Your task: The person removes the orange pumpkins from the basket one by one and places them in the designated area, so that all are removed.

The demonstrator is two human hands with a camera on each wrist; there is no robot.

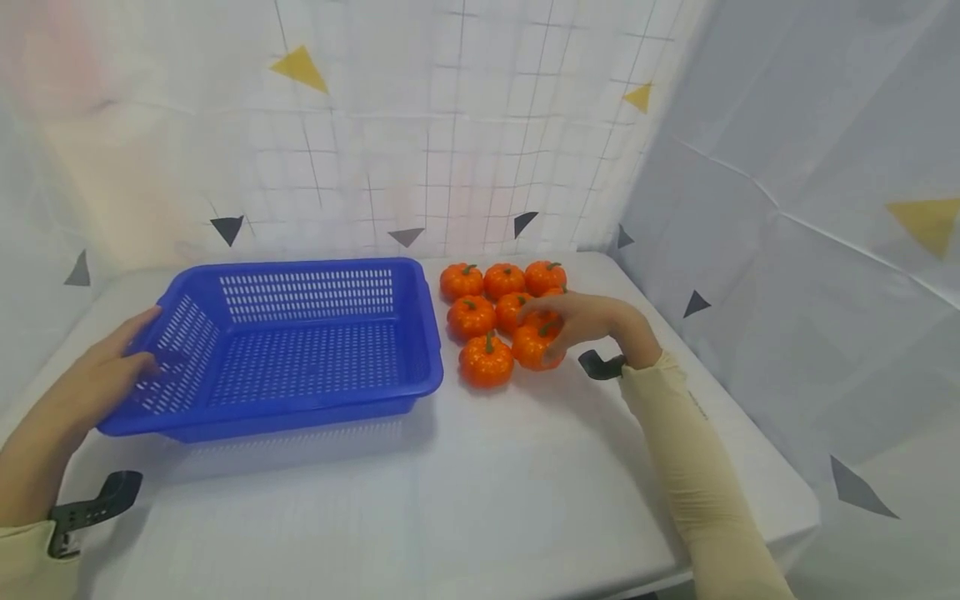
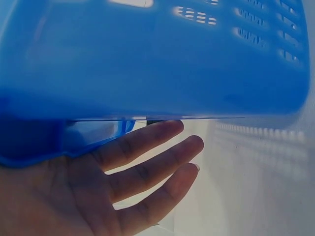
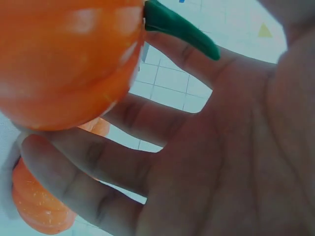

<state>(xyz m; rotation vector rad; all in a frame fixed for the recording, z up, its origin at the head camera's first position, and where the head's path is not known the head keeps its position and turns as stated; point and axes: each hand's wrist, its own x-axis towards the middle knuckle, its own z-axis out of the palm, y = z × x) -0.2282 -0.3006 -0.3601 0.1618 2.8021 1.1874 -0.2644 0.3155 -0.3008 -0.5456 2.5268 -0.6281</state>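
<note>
My left hand (image 1: 105, 375) holds the left rim of a blue plastic basket (image 1: 315, 410), with the thumb over its inner side. In the left wrist view, extended fingers (image 2: 152, 177) lie beneath the basket's rim, outside its wall (image 2: 147, 64). On the right, my right hand (image 1: 581, 321) curls over a small orange pumpkin (image 1: 531, 348) in the front row. The right wrist view shows this pumpkin (image 3: 69, 64) close up, its green stem toward the palm, with fingers (image 3: 83, 191) reaching round its far side. Contact of every fingertip is hidden.
Several more orange pumpkins stand in rows between the basket and the right hand, including one (image 1: 487, 362) at the front left and one (image 1: 461, 283) at the back. The white table (image 1: 465, 500) meets a gridded sheet (image 1: 450, 150) behind and a grey sheet (image 1: 787, 250) at right.
</note>
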